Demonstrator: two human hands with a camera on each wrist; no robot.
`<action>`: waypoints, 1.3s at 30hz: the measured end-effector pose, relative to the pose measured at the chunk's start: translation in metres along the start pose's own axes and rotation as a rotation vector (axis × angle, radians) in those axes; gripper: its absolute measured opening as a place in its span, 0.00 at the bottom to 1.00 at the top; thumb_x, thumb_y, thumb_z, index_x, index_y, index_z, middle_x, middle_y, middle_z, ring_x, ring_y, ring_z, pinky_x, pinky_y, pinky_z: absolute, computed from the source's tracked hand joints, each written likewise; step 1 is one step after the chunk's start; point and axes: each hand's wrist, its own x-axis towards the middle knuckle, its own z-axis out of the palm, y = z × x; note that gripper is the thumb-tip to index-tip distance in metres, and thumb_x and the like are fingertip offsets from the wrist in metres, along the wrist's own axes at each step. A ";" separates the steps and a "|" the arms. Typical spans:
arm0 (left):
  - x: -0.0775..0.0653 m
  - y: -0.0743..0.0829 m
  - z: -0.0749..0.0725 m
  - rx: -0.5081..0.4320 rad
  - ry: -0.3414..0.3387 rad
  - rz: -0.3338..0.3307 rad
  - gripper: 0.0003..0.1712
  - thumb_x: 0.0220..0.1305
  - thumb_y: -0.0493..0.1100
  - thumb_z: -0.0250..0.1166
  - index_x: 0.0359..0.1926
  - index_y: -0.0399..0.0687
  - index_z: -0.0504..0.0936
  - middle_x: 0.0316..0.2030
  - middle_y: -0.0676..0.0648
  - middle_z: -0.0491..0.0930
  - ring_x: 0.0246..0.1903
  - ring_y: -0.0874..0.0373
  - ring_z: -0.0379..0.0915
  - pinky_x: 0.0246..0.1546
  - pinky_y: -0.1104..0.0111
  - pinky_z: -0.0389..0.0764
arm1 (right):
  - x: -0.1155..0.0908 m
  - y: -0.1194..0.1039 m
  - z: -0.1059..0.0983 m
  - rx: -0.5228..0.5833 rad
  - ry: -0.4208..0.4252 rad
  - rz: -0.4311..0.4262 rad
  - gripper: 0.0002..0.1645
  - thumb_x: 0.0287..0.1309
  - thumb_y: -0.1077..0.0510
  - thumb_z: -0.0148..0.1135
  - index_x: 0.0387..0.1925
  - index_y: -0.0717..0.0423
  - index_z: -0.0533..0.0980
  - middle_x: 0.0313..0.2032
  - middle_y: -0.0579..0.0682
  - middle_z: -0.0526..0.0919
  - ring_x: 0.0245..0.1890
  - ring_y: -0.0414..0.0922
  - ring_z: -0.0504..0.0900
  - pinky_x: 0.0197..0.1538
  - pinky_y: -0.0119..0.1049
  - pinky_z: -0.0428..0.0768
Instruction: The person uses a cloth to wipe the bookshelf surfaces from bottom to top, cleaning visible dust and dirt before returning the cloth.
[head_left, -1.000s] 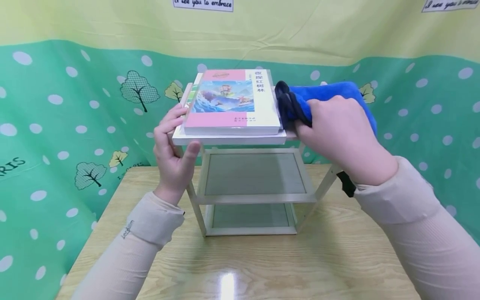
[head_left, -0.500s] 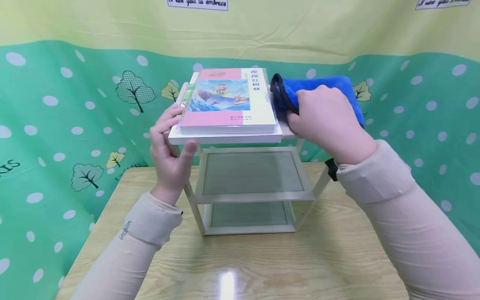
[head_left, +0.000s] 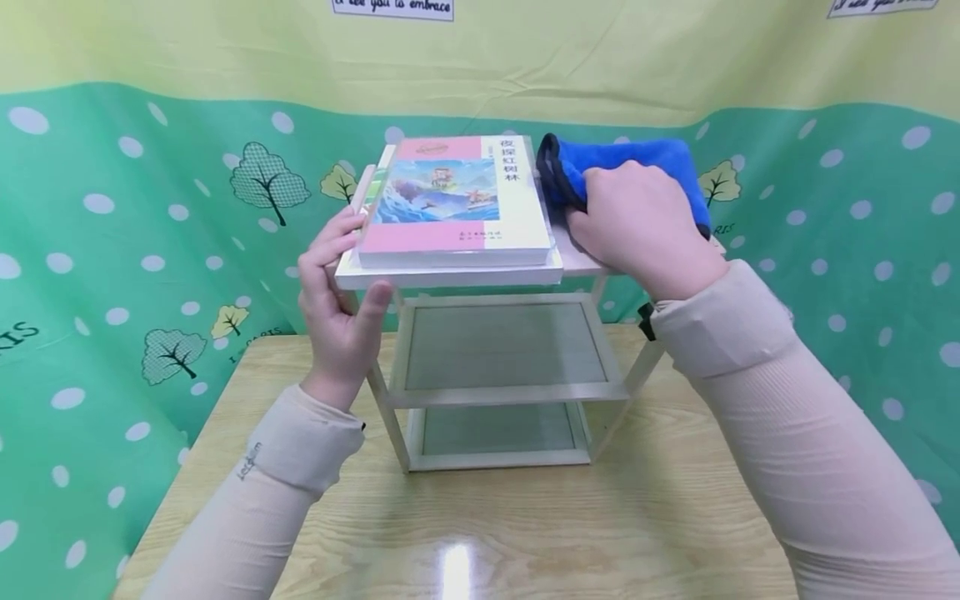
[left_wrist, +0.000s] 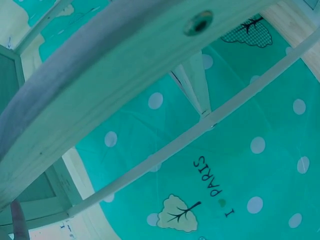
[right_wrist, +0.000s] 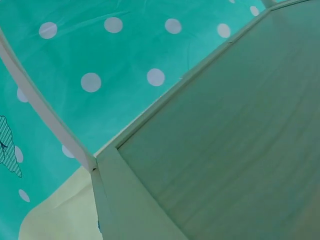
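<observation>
A blue cloth [head_left: 637, 158] with black edging is bunched under my right hand [head_left: 637, 221], which grips it on the right part of the rack's top, beside the books. My left hand [head_left: 337, 308] holds the left end of the pale wooden shelf rack [head_left: 510, 396], fingers along the side and thumb near the front corner of the stack. On the rack's top lies a pink and cream book [head_left: 450, 200] with a sea picture, over a larger white book [head_left: 450, 277]. In the left wrist view a fingertip shows by the wooden rail [left_wrist: 125, 85].
The rack has two lower shelves with grey-green panels [head_left: 502, 346] and stands on a wood-grain table [head_left: 510, 533]. Behind it hangs a green and yellow curtain [head_left: 187, 217] with white dots and trees. The right wrist view shows a shelf panel [right_wrist: 235, 135] from close by.
My right hand has moved the cloth left and toward the back across the rack's top. The left hand and the books keep their places, apart from a small shift of the view.
</observation>
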 end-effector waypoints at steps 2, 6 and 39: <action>0.000 0.000 0.000 0.004 -0.003 -0.002 0.51 0.58 0.72 0.63 0.48 0.22 0.65 0.56 0.36 0.76 0.67 0.42 0.66 0.70 0.51 0.68 | 0.004 0.000 0.000 -0.005 -0.018 0.018 0.24 0.68 0.47 0.45 0.48 0.62 0.76 0.33 0.61 0.79 0.33 0.59 0.78 0.27 0.46 0.75; 0.000 0.001 0.000 0.008 -0.008 -0.007 0.50 0.59 0.71 0.63 0.48 0.23 0.65 0.56 0.34 0.75 0.67 0.43 0.66 0.71 0.51 0.67 | 0.009 -0.001 0.001 -0.017 -0.043 0.036 0.26 0.69 0.47 0.45 0.54 0.63 0.74 0.36 0.62 0.79 0.36 0.60 0.78 0.30 0.48 0.78; 0.001 0.002 0.000 -0.004 -0.008 -0.007 0.51 0.59 0.72 0.63 0.48 0.22 0.64 0.56 0.33 0.75 0.67 0.42 0.65 0.69 0.50 0.69 | -0.001 0.005 0.006 0.066 0.143 0.004 0.24 0.66 0.37 0.51 0.34 0.53 0.75 0.34 0.58 0.81 0.37 0.60 0.77 0.34 0.54 0.76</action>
